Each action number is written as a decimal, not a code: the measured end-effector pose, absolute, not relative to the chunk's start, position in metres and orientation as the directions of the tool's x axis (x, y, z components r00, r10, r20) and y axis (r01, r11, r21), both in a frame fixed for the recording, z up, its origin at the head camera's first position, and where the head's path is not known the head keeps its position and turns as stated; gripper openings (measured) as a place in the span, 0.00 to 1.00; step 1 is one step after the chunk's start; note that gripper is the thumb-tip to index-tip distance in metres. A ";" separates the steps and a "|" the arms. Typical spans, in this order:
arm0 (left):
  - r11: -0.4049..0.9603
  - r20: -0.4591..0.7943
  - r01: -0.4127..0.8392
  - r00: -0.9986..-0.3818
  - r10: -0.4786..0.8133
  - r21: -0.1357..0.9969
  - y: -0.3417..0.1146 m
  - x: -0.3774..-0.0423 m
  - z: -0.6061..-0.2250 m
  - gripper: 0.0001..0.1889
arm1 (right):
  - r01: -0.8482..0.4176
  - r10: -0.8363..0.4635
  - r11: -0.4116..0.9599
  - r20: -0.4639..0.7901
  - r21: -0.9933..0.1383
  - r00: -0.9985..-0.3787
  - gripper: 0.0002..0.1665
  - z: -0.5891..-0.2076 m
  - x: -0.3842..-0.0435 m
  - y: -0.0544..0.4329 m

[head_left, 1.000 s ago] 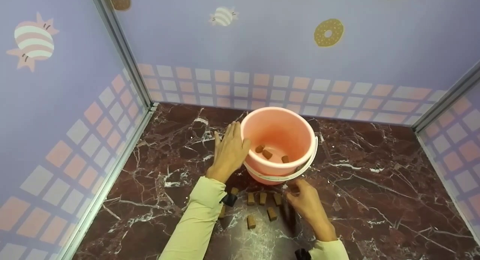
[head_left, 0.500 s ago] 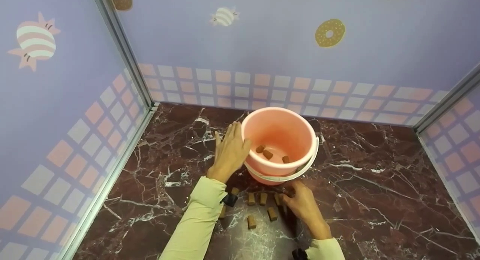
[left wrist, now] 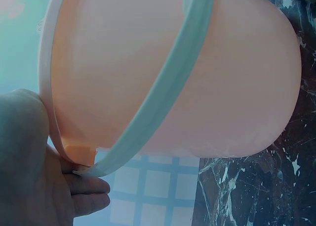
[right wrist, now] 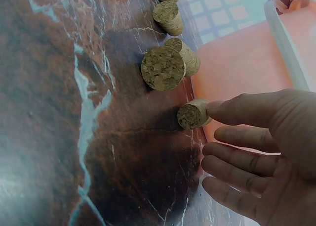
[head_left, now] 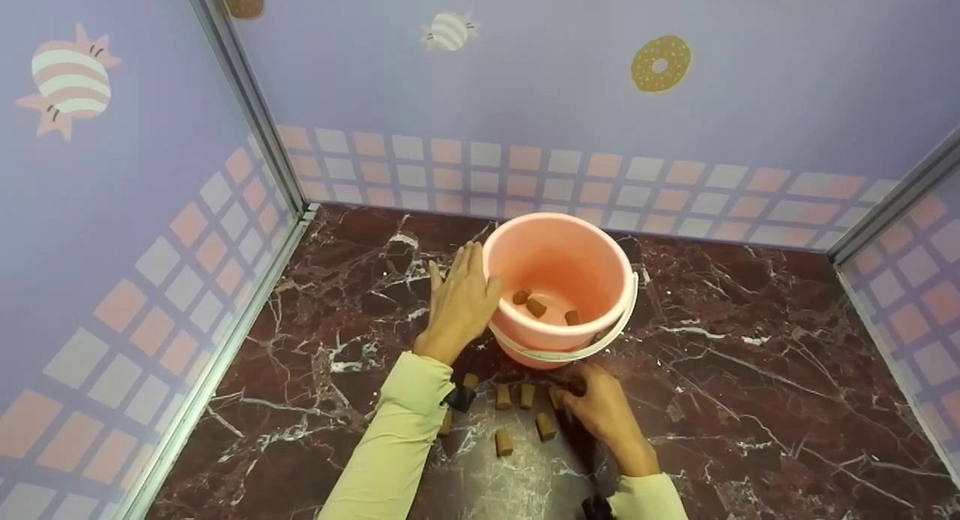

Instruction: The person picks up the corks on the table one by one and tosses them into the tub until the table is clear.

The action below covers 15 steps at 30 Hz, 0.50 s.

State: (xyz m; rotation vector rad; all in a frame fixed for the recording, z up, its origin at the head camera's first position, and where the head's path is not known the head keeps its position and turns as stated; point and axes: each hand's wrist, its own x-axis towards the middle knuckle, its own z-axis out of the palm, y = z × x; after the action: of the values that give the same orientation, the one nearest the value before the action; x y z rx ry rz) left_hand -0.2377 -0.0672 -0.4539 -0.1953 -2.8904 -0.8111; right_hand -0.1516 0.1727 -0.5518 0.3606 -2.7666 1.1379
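A pink bucket (head_left: pixel 551 347) with a white handle (head_left: pixel 621 325) stands on the dark marbled surface. My left hand (head_left: pixel 463 302) rests against its left side, fingers straight along the outside and thumb at the rim. Three cork stoppers (head_left: pixel 535 308) lie inside the bucket. In front of it, my right hand (head_left: pixel 604 407) is at a cork stopper (right wrist: pixel 192 114). The right wrist view shows the thumb tip meeting this cork, with the other fingers loosely extended beyond it. Whether the index finger touches it is hard to tell.
Several more corks (head_left: pixel 503 443) are spread between my forearms, some partly hidden by the left sleeve (head_left: pixel 405 422). A patterned purple back wall (head_left: pixel 525 92) rises close behind the bucket. Side walls (head_left: pixel 112 242) with metal edges bound the marbled surface (head_left: pixel 735 385).
My right hand has moved slightly left, up to the rightmost cork in the row. The left hand and bucket stay where they were.
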 end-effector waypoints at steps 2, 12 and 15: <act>0.847 0.162 0.159 -0.983 0.088 0.507 -0.067 -0.238 -0.454 0.36 | -0.265 -0.171 0.687 0.203 -0.677 -0.964 0.15 -0.552 -0.152 0.173; 0.845 0.163 0.162 -0.983 0.090 0.510 -0.067 -0.238 -0.454 0.36 | -0.281 -0.188 0.687 0.210 -0.670 -0.960 0.15 -0.552 -0.151 0.171; 0.843 0.164 0.163 -0.982 0.091 0.513 -0.067 -0.238 -0.454 0.36 | -0.280 -0.200 0.700 0.196 -0.658 -0.960 0.15 -0.553 -0.151 0.169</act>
State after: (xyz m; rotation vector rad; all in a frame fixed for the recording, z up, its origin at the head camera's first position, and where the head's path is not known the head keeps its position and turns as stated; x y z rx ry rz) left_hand -0.2377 -0.0669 -0.4535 -0.2003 -2.8875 -0.8207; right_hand -0.1515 0.1695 -0.5525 0.3956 -2.7947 1.1084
